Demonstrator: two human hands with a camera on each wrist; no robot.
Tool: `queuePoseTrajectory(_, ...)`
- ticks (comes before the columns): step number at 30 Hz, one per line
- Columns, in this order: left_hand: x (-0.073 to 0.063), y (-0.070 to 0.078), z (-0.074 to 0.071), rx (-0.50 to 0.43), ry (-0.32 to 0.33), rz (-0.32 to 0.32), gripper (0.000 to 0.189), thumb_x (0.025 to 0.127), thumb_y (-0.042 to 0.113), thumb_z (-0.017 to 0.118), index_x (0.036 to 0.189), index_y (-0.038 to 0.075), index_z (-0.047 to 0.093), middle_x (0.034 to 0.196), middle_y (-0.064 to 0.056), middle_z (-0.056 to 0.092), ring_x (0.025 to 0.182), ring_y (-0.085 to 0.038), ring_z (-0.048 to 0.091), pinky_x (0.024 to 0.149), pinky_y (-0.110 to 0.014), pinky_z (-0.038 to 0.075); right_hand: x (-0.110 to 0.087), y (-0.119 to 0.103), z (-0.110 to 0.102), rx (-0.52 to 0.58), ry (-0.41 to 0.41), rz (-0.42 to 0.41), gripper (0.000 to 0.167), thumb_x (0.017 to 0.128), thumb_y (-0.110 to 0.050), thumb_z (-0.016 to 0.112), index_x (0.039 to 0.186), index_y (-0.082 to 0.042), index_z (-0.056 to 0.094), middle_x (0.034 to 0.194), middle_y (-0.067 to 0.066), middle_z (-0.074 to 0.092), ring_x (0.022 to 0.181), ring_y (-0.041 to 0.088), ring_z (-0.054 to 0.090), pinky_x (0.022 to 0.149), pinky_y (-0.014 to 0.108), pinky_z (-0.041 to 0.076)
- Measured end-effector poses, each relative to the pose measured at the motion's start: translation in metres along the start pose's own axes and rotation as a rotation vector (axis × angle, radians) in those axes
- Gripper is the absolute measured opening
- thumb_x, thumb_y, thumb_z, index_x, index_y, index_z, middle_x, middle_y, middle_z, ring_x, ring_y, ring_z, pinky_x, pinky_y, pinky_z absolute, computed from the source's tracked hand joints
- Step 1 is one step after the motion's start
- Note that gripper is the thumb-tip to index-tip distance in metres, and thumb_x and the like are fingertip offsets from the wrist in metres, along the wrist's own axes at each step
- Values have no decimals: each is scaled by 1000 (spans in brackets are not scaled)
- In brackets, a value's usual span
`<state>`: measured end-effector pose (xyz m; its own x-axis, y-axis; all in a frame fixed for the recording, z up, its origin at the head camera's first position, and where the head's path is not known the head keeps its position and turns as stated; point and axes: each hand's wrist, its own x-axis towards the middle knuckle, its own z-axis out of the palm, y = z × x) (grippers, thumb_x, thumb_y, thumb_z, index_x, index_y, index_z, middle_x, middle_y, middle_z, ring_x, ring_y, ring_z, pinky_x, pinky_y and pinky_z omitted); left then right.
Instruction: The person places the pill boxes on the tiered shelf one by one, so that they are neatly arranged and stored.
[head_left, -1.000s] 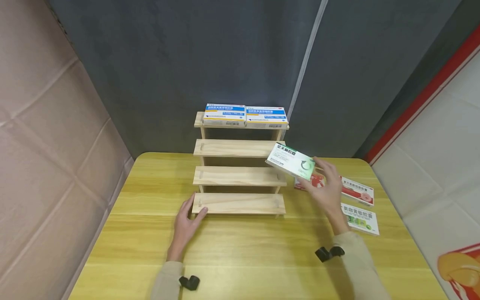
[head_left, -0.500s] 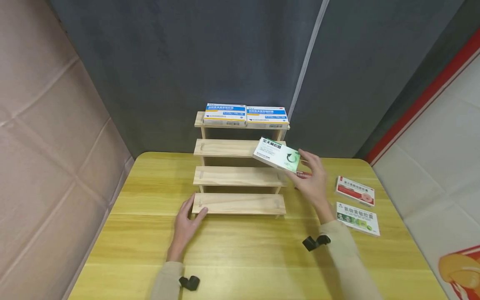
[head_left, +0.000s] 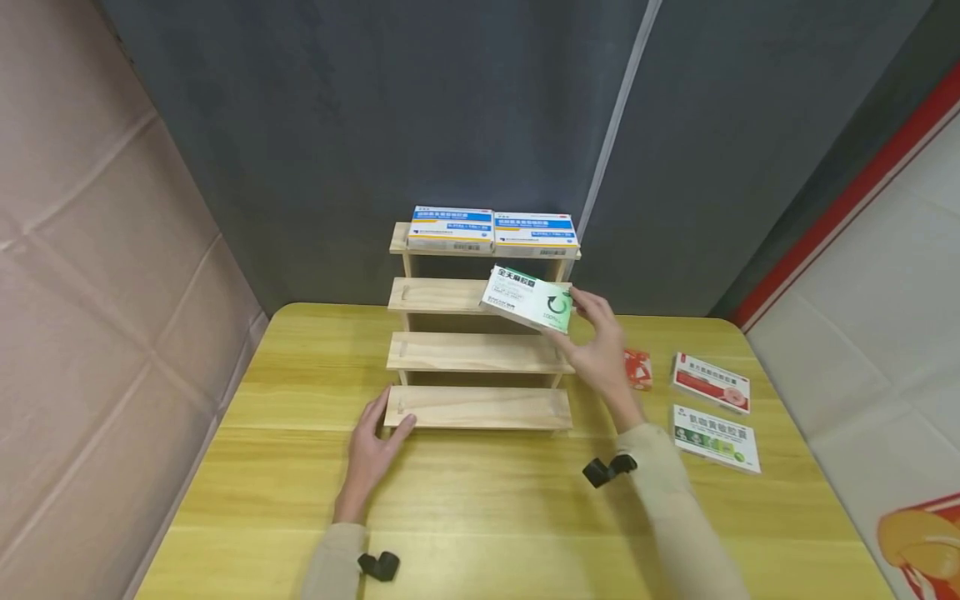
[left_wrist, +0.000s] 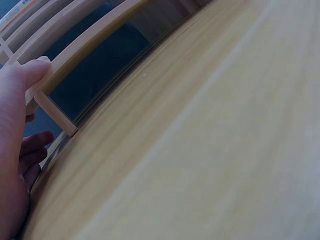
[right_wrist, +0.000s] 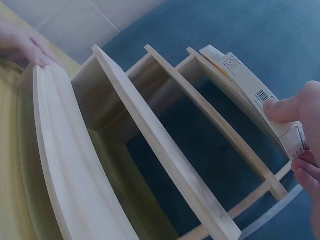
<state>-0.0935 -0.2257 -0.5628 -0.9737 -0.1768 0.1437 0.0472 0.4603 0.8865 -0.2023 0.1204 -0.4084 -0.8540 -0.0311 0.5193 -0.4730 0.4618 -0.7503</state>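
Our L hand point(head_left: 375, 442) grips the rack point(head_left: 480, 408), thumb atop; the green box point(head_left: 527, 298) is near the 2nd-highest shelf point(head_left: 438, 294), R end pinched in our R hand point(head_left: 598, 354); prob. light, stiff, crushable, best held by its ends.

Stepped display rack point(head_left: 472, 352) on table point(head_left: 480, 533). Top tier point(head_left: 398, 240), 12 o'clock: two capsule cartons point(head_left: 452, 229) side by side. 2 o'clock: Quantianma carton point(head_left: 527, 298) in right hand point(head_left: 597, 350). Between 3 and 4: half-hidden carton point(head_left: 638, 369); beyond it, neighbouring capsule carton point(head_left: 711, 382) behind Ankahuangmin carton point(head_left: 716, 437). 7: left hand point(head_left: 375, 442) at bottom tier point(head_left: 480, 408).
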Motion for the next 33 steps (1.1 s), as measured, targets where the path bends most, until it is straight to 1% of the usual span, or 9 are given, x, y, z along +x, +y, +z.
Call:
queuePoseTrajectory(3, 0, 0, 0, -3, -5, -3, 77, 93, 40, 73, 157, 18, 38, 154, -14, 47, 144, -43, 40, 115, -73, 28, 3, -4, 6, 10, -28, -7, 73, 77, -10, 89, 142, 0, 56, 138, 18, 58, 121, 34, 58, 108, 48, 49)
queuePoseTrajectory(9, 0, 0, 0, -7, 0, -5, 76, 93, 41, 73, 157, 18, 39, 154, -14, 47, 144, -42, 40, 116, -72, 29, 11, -12, 18, 3, -73, -17, 70, 77, -8, 88, 140, 1, 58, 139, 18, 58, 126, 34, 57, 109, 47, 50)
queuePoseTrajectory(14, 0, 0, 0, -7, 3, 3, 76, 93, 40, 73, 157, 17, 40, 153, -14, 48, 143, -42, 41, 116, -71, 30, 18, -19, 27, -41, -118, -49, 69, 79, -13, 87, 140, 1, 57, 138, 19, 59, 124, 35, 60, 108, 44, 52)
queuePoseTrajectory(17, 0, 0, 0, -5, 4, 4, 76, 93, 40, 73, 157, 17, 39, 153, -14, 48, 143, -42, 41, 116, -71, 30, 21, -22, 32, -61, -152, -41, 70, 81, -17, 86, 141, 1, 56, 140, 18, 59, 123, 35, 60, 108, 44, 51)
queuePoseTrajectory(22, 0, 0, -1, 1, 1, 4, 76, 93, 40, 73, 157, 17, 39, 154, -14, 47, 144, -42, 40, 115, -72, 29, 25, -26, 42, -72, -200, -17, 70, 83, -18, 85, 143, 0, 55, 143, 16, 57, 127, 35, 58, 111, 45, 49)
queuePoseTrajectory(26, 0, 0, -1, -2, 1, 9, 76, 93, 40, 73, 157, 18, 39, 153, -14, 47, 144, -42, 41, 116, -72, 29, 28, -30, 51, -85, -221, -37, 70, 84, -19, 85, 143, 2, 54, 145, 17, 56, 130, 36, 57, 112, 48, 47)
queuePoseTrajectory(29, 0, -1, -1, -8, 4, 12, 75, 93, 40, 73, 157, 18, 40, 153, -13, 48, 143, -41, 41, 116, -71, 30, 32, -33, 57, -102, -246, -36, 71, 84, -21, 84, 143, 3, 53, 147, 18, 54, 133, 36, 55, 115, 48, 44)
queuePoseTrajectory(33, 0, -2, 0, -12, 2, 12, 76, 93, 40, 73, 157, 18, 39, 152, -13, 49, 143, -41, 42, 116, -71, 30, 38, -37, 65, -111, -281, -22, 71, 85, -22, 83, 144, 3, 52, 148, 18, 53, 137, 34, 51, 119, 46, 41)
